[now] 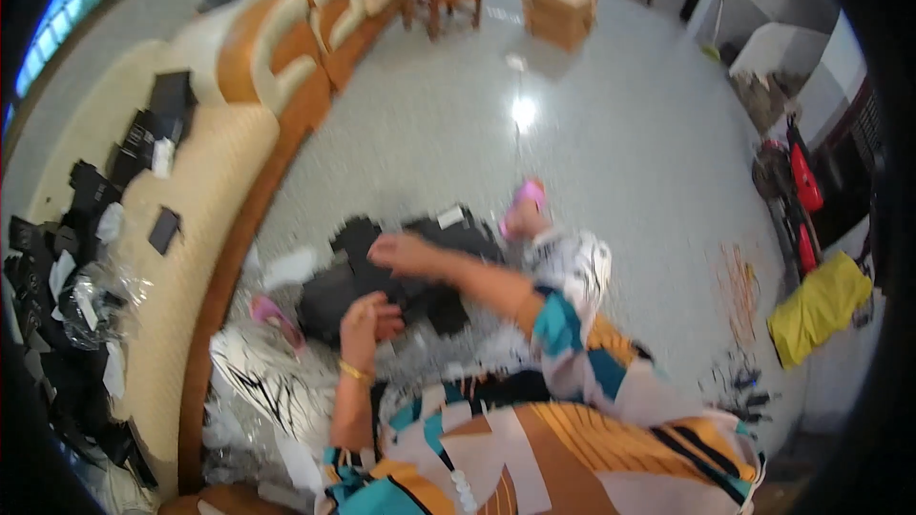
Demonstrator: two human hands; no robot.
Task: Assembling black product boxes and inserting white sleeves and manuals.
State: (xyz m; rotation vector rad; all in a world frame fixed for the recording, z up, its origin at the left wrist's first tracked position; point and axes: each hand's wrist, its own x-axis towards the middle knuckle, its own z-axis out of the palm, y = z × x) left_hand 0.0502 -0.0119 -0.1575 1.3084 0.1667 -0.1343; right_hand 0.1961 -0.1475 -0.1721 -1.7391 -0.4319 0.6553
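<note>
Left hand (367,321) and right hand (405,256) curl over black pieces (327,298), grip impossible to tell.

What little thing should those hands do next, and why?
Perhaps the right hand should pick up one piece from the black pile: the hand shows over that pile, and nothing can be clearly seen in it, though it is blurred.

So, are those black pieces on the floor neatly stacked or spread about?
Spread about, in a loose, overlapping heap: the black pieces jut out unevenly around its edge.
</note>
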